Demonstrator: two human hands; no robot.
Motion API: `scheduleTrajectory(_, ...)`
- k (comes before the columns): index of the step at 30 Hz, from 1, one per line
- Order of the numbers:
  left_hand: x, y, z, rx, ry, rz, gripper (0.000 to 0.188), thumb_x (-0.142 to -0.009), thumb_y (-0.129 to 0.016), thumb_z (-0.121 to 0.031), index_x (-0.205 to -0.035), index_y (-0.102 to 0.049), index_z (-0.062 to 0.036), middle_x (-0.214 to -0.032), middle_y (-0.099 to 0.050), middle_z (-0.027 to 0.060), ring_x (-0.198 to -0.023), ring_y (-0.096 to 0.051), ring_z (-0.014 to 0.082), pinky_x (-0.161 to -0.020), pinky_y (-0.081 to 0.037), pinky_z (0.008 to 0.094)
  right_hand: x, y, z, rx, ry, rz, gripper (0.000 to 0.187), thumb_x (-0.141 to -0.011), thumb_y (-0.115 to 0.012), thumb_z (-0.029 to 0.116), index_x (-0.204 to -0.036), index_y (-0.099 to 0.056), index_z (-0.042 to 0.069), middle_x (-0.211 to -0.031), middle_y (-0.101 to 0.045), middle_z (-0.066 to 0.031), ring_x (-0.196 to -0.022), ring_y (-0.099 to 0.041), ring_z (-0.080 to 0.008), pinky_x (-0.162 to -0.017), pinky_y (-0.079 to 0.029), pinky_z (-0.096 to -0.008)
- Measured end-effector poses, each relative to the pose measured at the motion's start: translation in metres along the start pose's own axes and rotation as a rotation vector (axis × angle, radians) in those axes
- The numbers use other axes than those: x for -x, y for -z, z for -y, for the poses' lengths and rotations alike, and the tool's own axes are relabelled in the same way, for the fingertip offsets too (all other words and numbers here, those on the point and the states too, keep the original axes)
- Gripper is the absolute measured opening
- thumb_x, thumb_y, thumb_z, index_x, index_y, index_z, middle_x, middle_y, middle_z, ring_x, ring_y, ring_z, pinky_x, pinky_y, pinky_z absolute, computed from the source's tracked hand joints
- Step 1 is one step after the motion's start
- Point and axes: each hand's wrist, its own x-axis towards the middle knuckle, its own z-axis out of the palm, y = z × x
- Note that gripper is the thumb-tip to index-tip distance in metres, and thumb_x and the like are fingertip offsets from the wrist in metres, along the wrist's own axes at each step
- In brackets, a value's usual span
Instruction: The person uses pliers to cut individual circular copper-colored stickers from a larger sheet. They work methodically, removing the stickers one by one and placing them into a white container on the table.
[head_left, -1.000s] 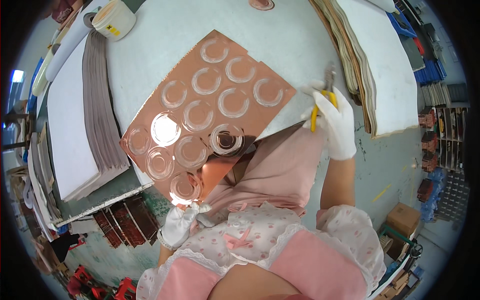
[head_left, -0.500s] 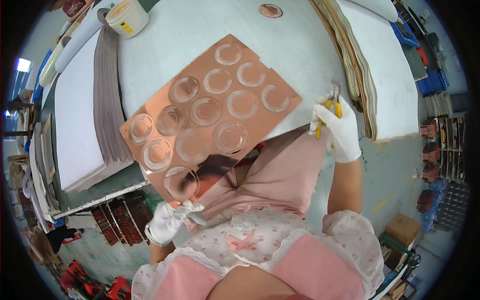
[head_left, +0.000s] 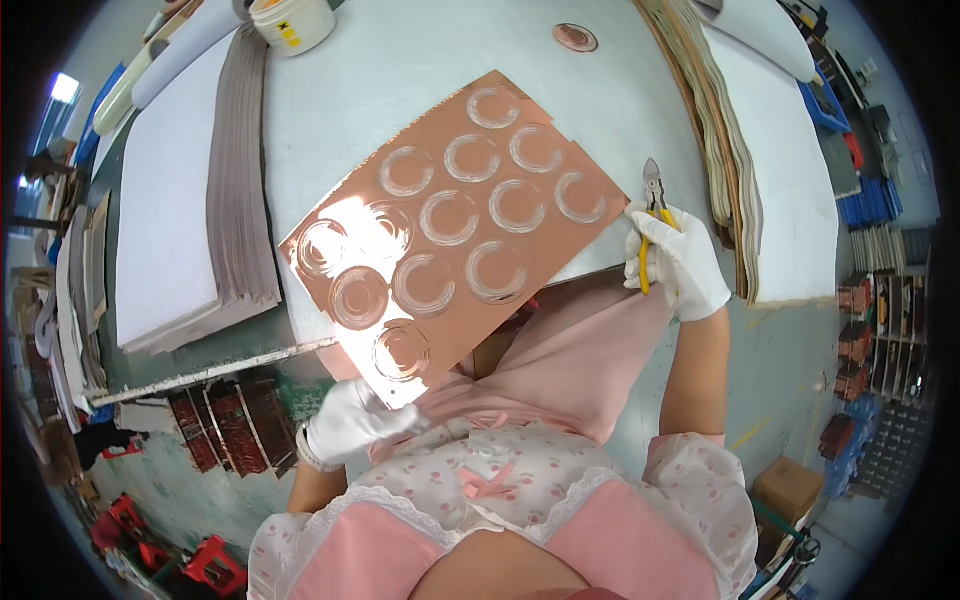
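A copper-coloured sheet [head_left: 462, 262] with several round ring-marked discs lies slanted over the table's front edge, its near corner out over my lap. My white-gloved left hand [head_left: 352, 422] grips that near corner; its fingers are partly blurred and partly behind the sheet. At the sheet's right corner, my white-gloved right hand [head_left: 682, 262] is closed round yellow-handled cutting pliers [head_left: 648, 225]. The pliers' jaws point away from me, and the fingertips are close to or touching the sheet's corner. Farther back on the table sits one loose copper disc [head_left: 575, 38].
Thick stacks of large sheets flank the work surface, a left stack [head_left: 175, 200] and a right stack [head_left: 775, 170]. A white tub [head_left: 293, 25] stands at the back left. Red stools [head_left: 215, 567] are on the floor, lower left, and a cardboard box [head_left: 788, 487] lower right.
The sheet sits a little farther right in view, with bright glare on its left part. In my right hand the pliers have turned and their jaws point farther forward. My left hand has shifted at the near corner.
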Motion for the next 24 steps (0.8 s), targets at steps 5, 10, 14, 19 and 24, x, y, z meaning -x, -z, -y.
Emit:
scheduleTrajectory(5,-0.017,0.007,0.011,-0.471,-0.36,-0.575,0.024,-0.087,-0.055,-0.021,-0.069,-0.051,-0.0068,-0.054,-0.039,-0.0049,-0.044,-0.034,0.0042,-0.043,-0.032,0.0195,-0.008,-0.006,0.012,0.084,0.023,-0.04,0.022,-0.082,-0.058,0.018,-0.094,-0.05,0.002,-0.064,-0.053,-0.0056,-0.047,-0.052,-0.0147,-0.043,-0.046,-0.0273)
scheduleTrajectory(10,-0.021,0.01,-0.021,0.084,-0.257,-0.641,0.023,-0.085,-0.058,-0.026,-0.09,-0.06,-0.0033,-0.061,-0.043,-0.0089,-0.049,-0.032,0.0,-0.043,-0.023,0.0173,-0.019,0.001,0.022,0.162,0.007,-0.004,0.019,-0.083,-0.056,0.021,-0.087,-0.049,0.004,-0.06,-0.051,-0.0053,-0.045,-0.05,-0.0153,-0.04,-0.044,-0.0282)
scheduleTrajectory(14,-0.025,0.025,-0.043,0.226,-0.348,-0.685,0.031,-0.086,-0.056,-0.025,-0.105,-0.057,-0.0007,-0.077,-0.052,-0.0078,-0.06,-0.037,-0.0014,-0.051,-0.028,0.0139,-0.016,-0.011,0.024,0.241,0.015,0.013,0.02,-0.084,-0.054,0.022,-0.087,-0.051,0.003,-0.059,-0.051,-0.0055,-0.044,-0.05,-0.0148,-0.039,-0.045,-0.0273)
scheduleTrajectory(19,-0.039,0.024,-0.067,0.246,-0.446,-0.608,0.032,-0.088,-0.053,-0.024,-0.106,-0.057,0.0018,-0.089,-0.059,-0.0023,-0.074,-0.047,0.0006,-0.064,-0.039,0.0163,-0.017,-0.01,0.02,0.284,0.014,0.059,0.024,-0.086,-0.052,0.021,-0.093,-0.053,-0.001,-0.06,-0.051,-0.005,-0.045,-0.051,-0.0137,-0.04,-0.046,-0.026)
scheduleTrajectory(24,-0.037,0.019,-0.074,0.239,-0.531,-0.542,0.031,-0.089,-0.051,-0.023,-0.105,-0.056,0.0036,-0.094,-0.06,0.0007,-0.081,-0.051,0.0029,-0.074,-0.042,0.0193,-0.014,-0.01,0.019,0.245,0.026,0.059,0.024,-0.087,-0.051,0.02,-0.095,-0.052,-0.002,-0.06,-0.052,-0.0056,-0.045,-0.051,-0.0144,-0.039,-0.045,-0.0268)
